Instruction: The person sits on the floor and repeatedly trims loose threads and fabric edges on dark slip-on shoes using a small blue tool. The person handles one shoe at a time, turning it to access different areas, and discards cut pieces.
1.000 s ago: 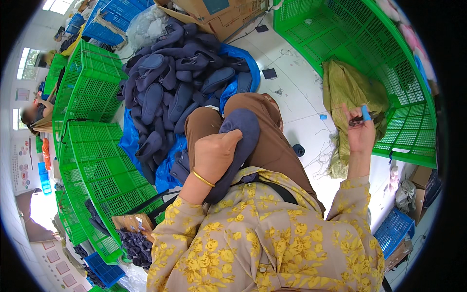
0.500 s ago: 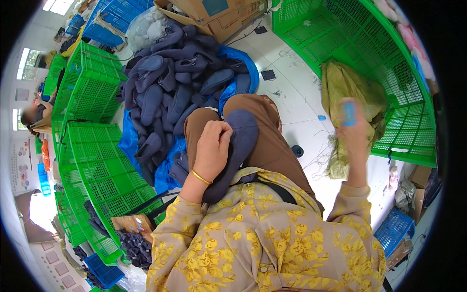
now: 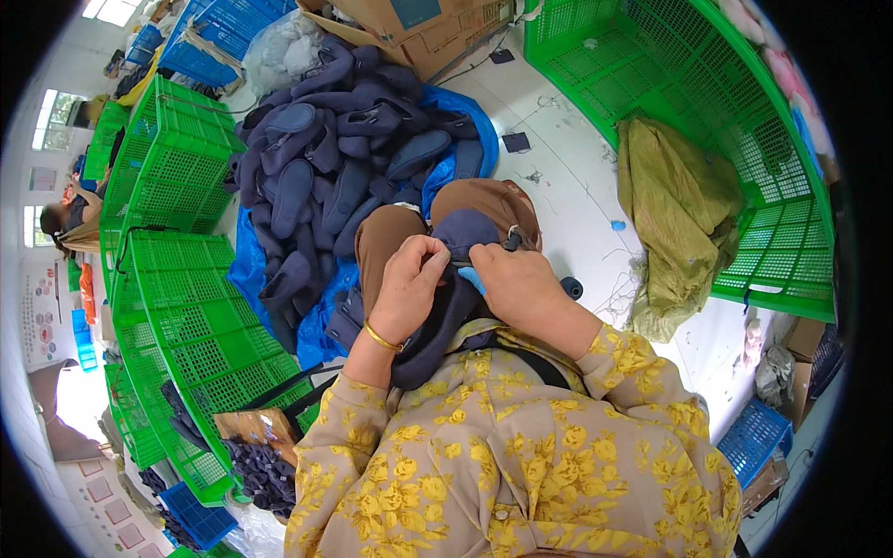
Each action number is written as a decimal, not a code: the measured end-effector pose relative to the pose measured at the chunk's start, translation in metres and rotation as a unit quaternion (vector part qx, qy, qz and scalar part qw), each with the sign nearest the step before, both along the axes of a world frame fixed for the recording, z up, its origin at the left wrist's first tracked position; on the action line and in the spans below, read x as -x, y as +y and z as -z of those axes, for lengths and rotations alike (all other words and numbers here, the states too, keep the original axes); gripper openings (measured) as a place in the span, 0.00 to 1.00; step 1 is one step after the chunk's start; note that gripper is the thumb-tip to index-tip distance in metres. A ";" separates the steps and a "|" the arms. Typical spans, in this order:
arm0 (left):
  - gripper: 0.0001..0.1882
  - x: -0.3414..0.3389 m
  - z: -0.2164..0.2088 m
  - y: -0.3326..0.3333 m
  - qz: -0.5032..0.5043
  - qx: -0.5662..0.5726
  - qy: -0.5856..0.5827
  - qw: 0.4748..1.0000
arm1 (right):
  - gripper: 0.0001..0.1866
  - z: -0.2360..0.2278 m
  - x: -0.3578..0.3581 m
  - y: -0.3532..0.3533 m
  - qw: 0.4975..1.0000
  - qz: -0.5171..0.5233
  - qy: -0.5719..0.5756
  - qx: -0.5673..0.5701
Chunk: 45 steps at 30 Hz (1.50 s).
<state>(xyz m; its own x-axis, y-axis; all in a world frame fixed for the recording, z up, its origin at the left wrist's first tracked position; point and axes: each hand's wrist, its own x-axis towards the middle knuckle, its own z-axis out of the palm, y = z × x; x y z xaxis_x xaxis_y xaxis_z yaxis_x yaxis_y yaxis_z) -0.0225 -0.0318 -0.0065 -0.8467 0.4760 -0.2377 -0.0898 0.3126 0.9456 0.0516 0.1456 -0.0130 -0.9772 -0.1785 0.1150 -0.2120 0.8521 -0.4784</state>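
A dark navy slipper lies across my lap, its rounded toe pointing away from me. My left hand, with a gold bangle at the wrist, pinches at the slipper's opening. Close beside it, my right hand is closed over the slipper's other side. A small light-blue thing shows under its fingers; its kind is mostly hidden. A small dark piece sticks out beyond the knuckles. The two sets of fingertips are nearly touching.
A heap of navy slippers lies on blue sheeting ahead of my knees. Green crates stand at left, a larger green crate at right. An olive sack slumps against it. Cardboard boxes stand behind the heap.
My right hand has swung in from the far right, carrying the light-blue thing, to the slipper on my lap. My left hand stays at the slipper's opening.
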 end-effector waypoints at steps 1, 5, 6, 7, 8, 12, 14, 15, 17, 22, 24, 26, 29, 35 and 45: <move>0.06 0.000 -0.001 0.000 0.001 0.004 0.006 1.000 | 0.08 0.001 0.001 -0.001 1.000 0.001 -0.004 -0.005; 0.06 -0.001 -0.001 -0.001 0.002 0.010 0.002 1.000 | 0.07 -0.002 0.002 -0.004 1.000 0.004 -0.007 -0.009; 0.06 -0.001 0.000 -0.001 0.003 0.005 -0.003 1.000 | 0.06 -0.001 0.002 -0.004 1.000 0.005 -0.008 0.002; 0.06 0.000 0.000 -0.002 0.003 0.000 -0.008 1.000 | 0.06 0.002 0.002 -0.003 1.000 0.006 -0.008 0.013; 0.06 -0.001 -0.003 -0.003 -0.019 -0.016 -0.019 1.000 | 0.05 0.003 0.002 -0.001 1.000 0.006 -0.008 0.025; 0.16 0.004 -0.025 -0.023 -0.040 0.053 0.060 0.996 | 0.14 -0.001 -0.002 0.015 0.971 0.144 -0.090 0.171; 0.18 -0.001 -0.027 -0.040 0.029 0.174 0.108 0.978 | 0.15 -0.015 -0.001 0.018 0.949 0.127 -0.087 0.275; 0.18 -0.005 -0.029 -0.048 0.074 0.221 0.082 0.969 | 0.16 -0.025 -0.001 0.019 0.934 0.117 -0.088 0.327; 0.17 -0.019 -0.031 -0.052 0.119 0.264 0.109 0.951 | 0.18 -0.030 0.003 0.012 0.937 0.048 -0.065 0.341; 0.08 -0.023 -0.028 -0.083 -0.027 0.238 0.195 0.951 | 0.13 -0.022 0.011 0.002 0.946 0.048 -0.054 0.315; 0.09 -0.018 -0.028 -0.128 -0.209 0.140 0.052 0.966 | 0.10 -0.027 0.011 0.007 0.909 0.115 -0.055 0.396; 0.12 -0.012 -0.050 -0.197 -0.316 0.122 0.130 0.932 | 0.09 -0.013 0.012 0.023 0.901 0.149 -0.012 0.407; 0.16 -0.028 -0.078 -0.329 -0.606 -0.131 0.136 0.772 | 0.07 0.000 0.014 0.037 0.856 0.214 -0.053 0.467; 0.18 -0.045 -0.071 -0.329 -0.601 -0.204 0.171 0.754 | 0.05 0.000 0.015 0.023 0.838 0.227 -0.104 0.484; 0.15 -0.084 0.304 -0.277 -0.295 0.416 -0.189 0.840 | 0.04 0.011 0.016 0.016 0.884 0.225 -0.118 0.392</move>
<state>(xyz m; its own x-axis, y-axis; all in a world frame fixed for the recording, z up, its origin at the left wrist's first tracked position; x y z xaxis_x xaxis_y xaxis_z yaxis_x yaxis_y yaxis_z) 0.0615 -0.3092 -0.3109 -0.6667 -0.4622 -0.5848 -0.7046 0.6467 0.2921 0.0360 0.1612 -0.0237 -0.9422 0.2785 -0.1865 0.2495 0.2115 -0.9450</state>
